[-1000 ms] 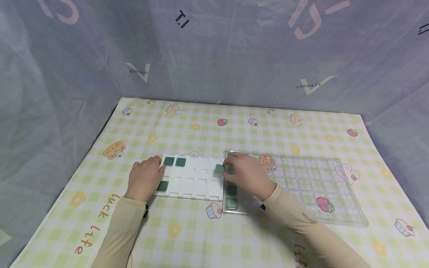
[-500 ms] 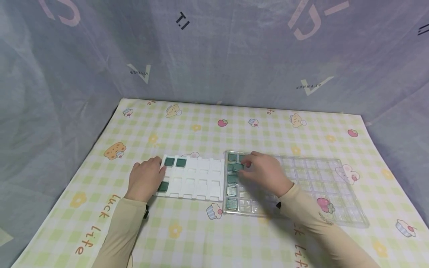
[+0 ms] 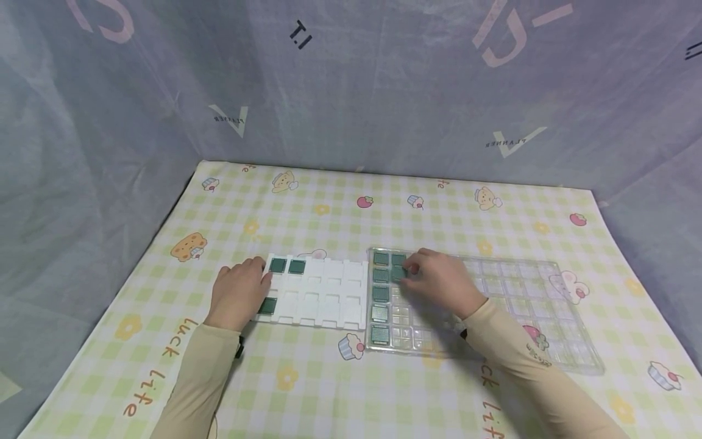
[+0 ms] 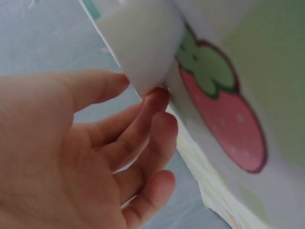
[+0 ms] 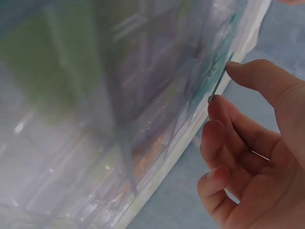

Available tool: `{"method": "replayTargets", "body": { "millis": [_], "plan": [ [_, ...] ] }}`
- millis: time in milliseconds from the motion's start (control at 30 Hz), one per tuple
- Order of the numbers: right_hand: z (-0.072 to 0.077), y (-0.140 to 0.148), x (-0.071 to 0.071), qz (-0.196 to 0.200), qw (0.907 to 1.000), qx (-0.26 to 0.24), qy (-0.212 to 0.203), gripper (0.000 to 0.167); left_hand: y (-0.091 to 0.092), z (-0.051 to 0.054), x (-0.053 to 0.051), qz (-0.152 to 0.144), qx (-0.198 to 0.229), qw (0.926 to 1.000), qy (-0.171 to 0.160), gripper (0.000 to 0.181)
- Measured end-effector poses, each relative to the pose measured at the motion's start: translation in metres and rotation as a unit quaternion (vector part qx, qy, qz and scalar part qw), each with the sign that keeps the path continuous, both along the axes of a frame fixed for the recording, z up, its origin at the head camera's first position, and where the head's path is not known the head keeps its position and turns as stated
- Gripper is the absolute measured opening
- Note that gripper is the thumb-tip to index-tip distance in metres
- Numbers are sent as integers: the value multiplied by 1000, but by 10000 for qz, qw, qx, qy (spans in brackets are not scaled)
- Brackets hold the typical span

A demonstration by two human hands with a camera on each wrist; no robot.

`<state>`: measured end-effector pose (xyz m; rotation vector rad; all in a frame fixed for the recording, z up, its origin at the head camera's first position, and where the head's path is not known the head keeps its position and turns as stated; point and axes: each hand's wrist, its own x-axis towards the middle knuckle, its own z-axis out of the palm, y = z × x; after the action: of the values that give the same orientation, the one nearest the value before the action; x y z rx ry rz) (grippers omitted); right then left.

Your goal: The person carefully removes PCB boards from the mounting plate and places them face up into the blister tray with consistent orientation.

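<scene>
My right hand (image 3: 443, 281) pinches a thin green chip (image 3: 400, 272) by its edges over the second column of the clear tray (image 3: 493, 364). The right wrist view shows that chip (image 5: 221, 78) edge-on between thumb and fingertips of the hand (image 5: 257, 143). Several green chips (image 3: 380, 294) fill the tray's left column, and another (image 3: 398, 259) lies at the top of the second. My left hand (image 3: 237, 294) holds the left end of the white tray (image 3: 323, 302), thumb and fingers at its edge (image 4: 143, 52). Three chips (image 3: 297, 267) lie in the white tray.
A checked cloth (image 3: 307, 390) with printed cakes and strawberries covers the table. Grey-blue fabric (image 3: 351, 85) hangs behind and at both sides. The two trays stand side by side, the clear one on the right.
My right hand has carried the chip rightward from the white tray's right end, past the clear tray's left column, to its second column. The left hand has stayed in place.
</scene>
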<state>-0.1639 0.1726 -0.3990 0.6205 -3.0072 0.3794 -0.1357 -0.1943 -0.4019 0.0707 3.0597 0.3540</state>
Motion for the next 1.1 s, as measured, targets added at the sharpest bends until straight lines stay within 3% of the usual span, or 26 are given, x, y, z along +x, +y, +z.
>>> {"method": "replayTargets", "body": {
  "millis": [533, 1100],
  "plan": [
    [-6, 3, -1, 174, 9998, 36, 35, 24, 0, -1, 0, -26, -27, 10000, 92, 35],
    [-8, 2, -2, 93, 10000, -15, -23, 24, -1, -3, -1, -27, -30, 9999, 94, 34]
  ]
}}
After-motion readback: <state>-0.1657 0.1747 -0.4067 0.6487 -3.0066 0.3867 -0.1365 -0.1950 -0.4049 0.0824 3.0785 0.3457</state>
